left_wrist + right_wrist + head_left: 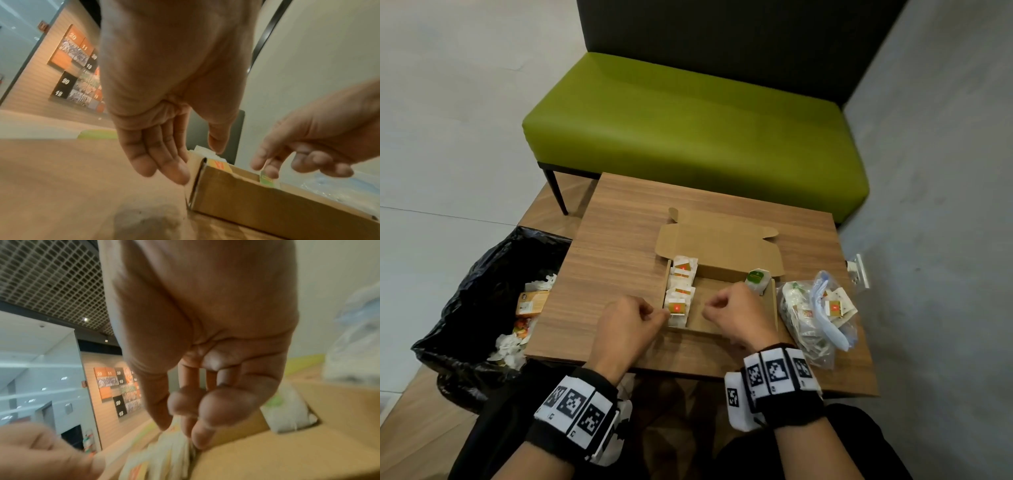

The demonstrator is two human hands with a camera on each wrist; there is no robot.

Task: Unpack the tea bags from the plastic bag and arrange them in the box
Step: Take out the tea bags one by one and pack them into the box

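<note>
While the cardboard box (736,310) is lying open on the wooden table (619,246), we are holding our left hand (627,323) at its near left corner, the fingers (164,164) hanging fairly straight and relaxed beside the box wall and the thumb reaching over the rim; whether the fingertips are pinching the nearest tea bag with the orange tag (676,310) we cannot tell, though they are touching or almost touching it; beyond that hand a row of orange-tagged tea bags (682,279) is standing along the left wall of the box; we are hovering our right hand (734,315) over the middle of the box, its fingers (213,408) loosely curled and gripping nothing that we are able to make out; just past this hand a green-tagged tea bag (757,279) is leaning in the far right corner of the box; to the right of the right hand the clear plastic bag (816,313) is lying on the table just beside the box, with more tea bags showing inside it; to the left of the left hand a bin lined in black plastic (482,294) is standing beside the table with crumpled wrappers in it; beyond both hands a green bench (688,130) is standing against the wall.
</note>
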